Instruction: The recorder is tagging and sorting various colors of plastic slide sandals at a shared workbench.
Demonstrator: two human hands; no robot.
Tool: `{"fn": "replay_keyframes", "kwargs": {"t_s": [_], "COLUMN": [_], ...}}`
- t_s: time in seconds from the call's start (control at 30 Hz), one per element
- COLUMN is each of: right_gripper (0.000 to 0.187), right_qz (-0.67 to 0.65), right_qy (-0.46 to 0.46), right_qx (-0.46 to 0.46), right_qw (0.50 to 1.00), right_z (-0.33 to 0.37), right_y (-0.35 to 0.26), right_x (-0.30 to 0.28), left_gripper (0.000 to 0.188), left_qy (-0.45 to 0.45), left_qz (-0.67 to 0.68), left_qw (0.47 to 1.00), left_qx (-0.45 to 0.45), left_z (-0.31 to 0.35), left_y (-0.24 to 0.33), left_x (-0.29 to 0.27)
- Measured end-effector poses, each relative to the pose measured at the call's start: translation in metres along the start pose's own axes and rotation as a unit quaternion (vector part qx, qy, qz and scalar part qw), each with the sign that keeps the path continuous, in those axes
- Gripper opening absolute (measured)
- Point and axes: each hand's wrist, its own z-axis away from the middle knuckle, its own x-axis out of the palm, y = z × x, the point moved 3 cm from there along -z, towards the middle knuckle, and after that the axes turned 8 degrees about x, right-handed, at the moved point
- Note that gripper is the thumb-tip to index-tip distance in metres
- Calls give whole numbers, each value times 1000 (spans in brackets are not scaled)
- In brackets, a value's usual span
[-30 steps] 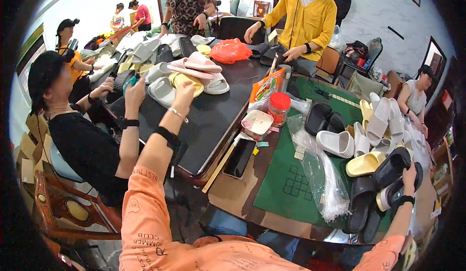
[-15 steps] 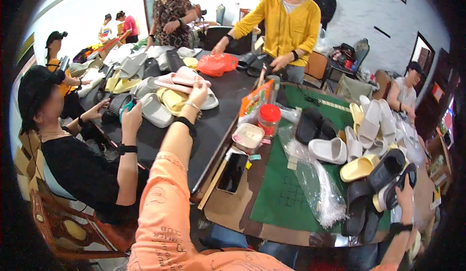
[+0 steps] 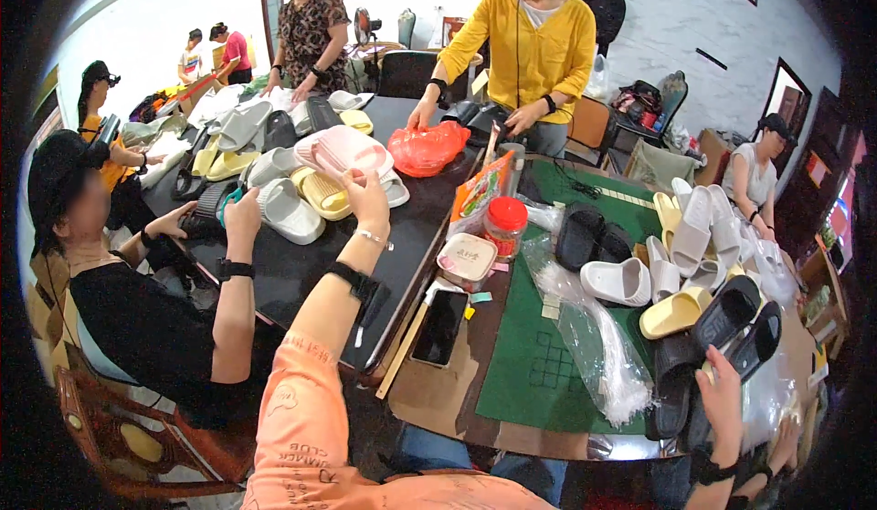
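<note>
My left hand (image 3: pixel 367 207) reaches across the black table, fingers closed at the near edge of a pink slipper (image 3: pixel 340 150). That slipper lies on the pile, above a yellow slipper (image 3: pixel 322 195) and a grey-white slipper (image 3: pixel 290 210). At the lower right, my right hand (image 3: pixel 720 384) is at the near side of the slipper heap on the green-topped table. Its fingers are bent around a small pale yellow part I cannot make out. Beside it are a ribbed black slipper (image 3: pixel 674 375) and another black slipper (image 3: pixel 758 340).
Between the tables are a red-lidded jar (image 3: pixel 505 223), a plastic tub (image 3: pixel 468 258) and a phone (image 3: pixel 440 327). A clear plastic bag (image 3: pixel 585 346) lies on the green mat (image 3: pixel 521 364). A co-worker in yellow touches a red bag (image 3: pixel 427 149). Another co-worker's hands (image 3: pixel 239 218) are close on my left.
My left hand has moved slightly down and left, and the pink slipper shows more of its surface. My right hand has shifted left, off the black slipper. Another hand appears at the lower right.
</note>
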Motion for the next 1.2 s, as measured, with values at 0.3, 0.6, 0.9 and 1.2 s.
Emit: {"fn": "replay_keyframes", "kwargs": {"t_s": [0.3, 0.6, 0.9, 1.2], "right_gripper": [55, 59, 94, 86], "right_qz": [-247, -776, -722, -750], "right_qy": [-169, -249, -245, -204], "right_qx": [-98, 36, -33, -14], "right_qw": [949, 579, 646, 630], "right_z": [-9, 6, 19, 6], "right_y": [-92, -108, -89, -89], "right_x": [86, 112, 127, 122], "left_gripper": [14, 37, 30, 42], "left_qy": [-292, -570, -535, -483], "left_qz": [215, 162, 243, 272], "left_qw": [929, 799, 701, 689], "left_qx": [-73, -104, -404, -467], "left_z": [192, 331, 336, 311], "left_y": [163, 154, 151, 134], "left_x": [20, 19, 22, 27]}}
